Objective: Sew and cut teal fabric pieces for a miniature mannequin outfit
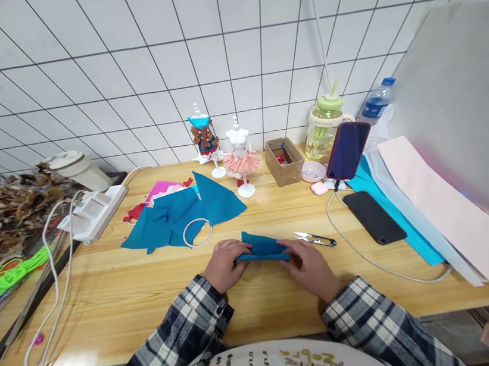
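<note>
A small piece of teal fabric (264, 244) is stretched between my hands just above the wooden table, its near edge folded over. My left hand (227, 264) pinches its left end, and my right hand (308, 266) grips the right end between thumb and fingers. Right of it, close to my right hand, lie thread snips (319, 239) with a dark handle. Beyond my left hand, larger teal fabric pieces (177, 216) are spread out with a white ring (197, 233) on top.
Two small mannequins stand at the back, one with a pink skirt (242, 162). Nearby are a cardboard box (284, 162), a drink jug (322, 127) and a propped phone (348, 151). Another phone (375, 217) lies right, by a cable. A power strip (95, 213) sits left.
</note>
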{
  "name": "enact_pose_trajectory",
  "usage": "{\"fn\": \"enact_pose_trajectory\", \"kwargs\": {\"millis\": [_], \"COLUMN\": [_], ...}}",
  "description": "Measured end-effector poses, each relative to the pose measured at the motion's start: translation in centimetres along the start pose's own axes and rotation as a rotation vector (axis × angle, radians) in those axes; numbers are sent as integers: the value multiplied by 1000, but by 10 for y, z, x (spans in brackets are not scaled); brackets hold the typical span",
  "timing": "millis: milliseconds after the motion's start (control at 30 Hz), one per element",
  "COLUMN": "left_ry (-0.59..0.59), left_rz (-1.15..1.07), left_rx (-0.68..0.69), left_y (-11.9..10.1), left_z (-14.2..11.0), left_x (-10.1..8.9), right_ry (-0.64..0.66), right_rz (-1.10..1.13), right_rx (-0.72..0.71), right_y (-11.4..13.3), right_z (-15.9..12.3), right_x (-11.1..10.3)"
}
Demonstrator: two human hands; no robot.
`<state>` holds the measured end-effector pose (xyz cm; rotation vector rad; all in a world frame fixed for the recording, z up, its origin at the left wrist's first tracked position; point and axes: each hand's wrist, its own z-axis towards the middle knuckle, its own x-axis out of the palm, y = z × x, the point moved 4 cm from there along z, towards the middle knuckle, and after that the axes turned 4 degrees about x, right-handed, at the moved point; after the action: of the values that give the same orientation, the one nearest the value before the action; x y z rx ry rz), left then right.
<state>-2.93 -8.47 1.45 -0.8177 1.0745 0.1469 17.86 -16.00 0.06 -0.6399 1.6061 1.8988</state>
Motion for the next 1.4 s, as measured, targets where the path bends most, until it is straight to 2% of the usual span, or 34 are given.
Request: {"fn": "enact_pose_trajectory", "kwargs": {"millis": [167,233,333,533,633,700,767,833,900,1033,1233,1400], "left_ry": [-114,-160,-166,-130,-202,-239,-167,-24,75,152,185,177], "left_rz": [62,125,206,267,317,344,349,357,384,400,390,384], "left_rx": [-135,-237,-345,-334,-339,-262,-87,83,144,114,27,38], "left_y": [3,4,5,3,-3,-13,-29,-44,-53,-52,-40,-39], "left_z": [3,3,5,17,18,16,13,7,0,-5,-1,-2], "left_x": [3,4,5,5,1,-1,5,15,26,39,41,41], "right_ry": [-61,-75,-118,-144,-159,-167,-167,-163,-164,-168,-139,-201], "right_rz": [-24,-61,-100,-103,-146,-178,-203,-214,-212,-190,-231,-360], "right_rx": [195,240,257,278,284,290,292,288,278,272,276,89], "right_y": [-8,-5,2,4,3,4,5,5,5,4,5,16], "right_z": [5,7,9,10,11,11,12,13,14,14,13,16], "right_x": [4,6,7,8,8,8,8,9,9,9,11,2]}}
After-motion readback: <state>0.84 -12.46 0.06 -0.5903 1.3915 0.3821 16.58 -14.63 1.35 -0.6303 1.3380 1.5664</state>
